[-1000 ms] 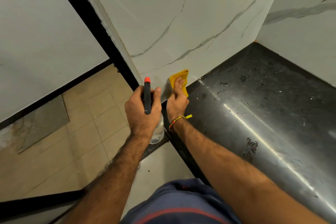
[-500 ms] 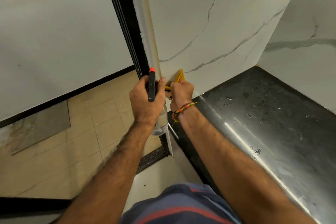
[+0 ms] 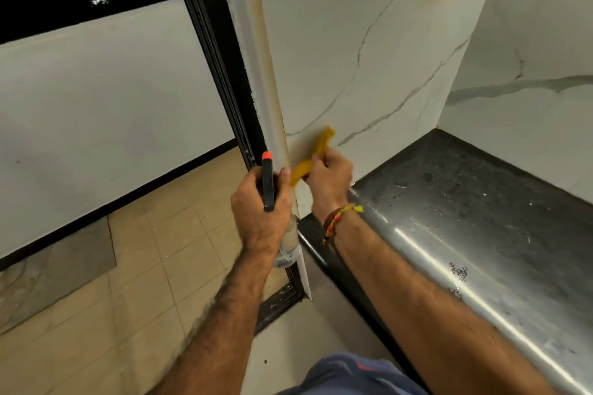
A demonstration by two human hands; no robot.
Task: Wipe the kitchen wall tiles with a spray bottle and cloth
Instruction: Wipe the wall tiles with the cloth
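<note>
Where the white wall tiles (image 3: 369, 51) come down to the dark counter (image 3: 465, 202), two tiled walls meet in a back corner, and the counter runs from that corner out to a rounded shiny front edge. The left end of the wall stops at a pale upright edge strip (image 3: 256, 74), with a black door frame (image 3: 218, 58) just beside it. Past the frame lies a tan floor (image 3: 144, 266), wide and open, with one grey slab (image 3: 64, 260) on it near the bottom of a plain white wall (image 3: 96, 106). The counter top is bare but for small wet spots, so there is lots of room to the right of the hands.

There are two arms, two hands, one bottle, one cloth and one wrist band.

The left hand (image 3: 260, 208) grips the spray bottle (image 3: 268, 183) right at the wall's left edge; its fingers are curled tight around the black top, the orange tip points up, and the clear body hangs below the hand. The right hand (image 3: 330, 179) pinches the yellow cloth (image 3: 316, 154) with bent fingers and holds it against the tile, low down, near the left end of the counter. The cloth looks blurry. A beaded wrist band (image 3: 335, 221) sits on the right wrist
</note>
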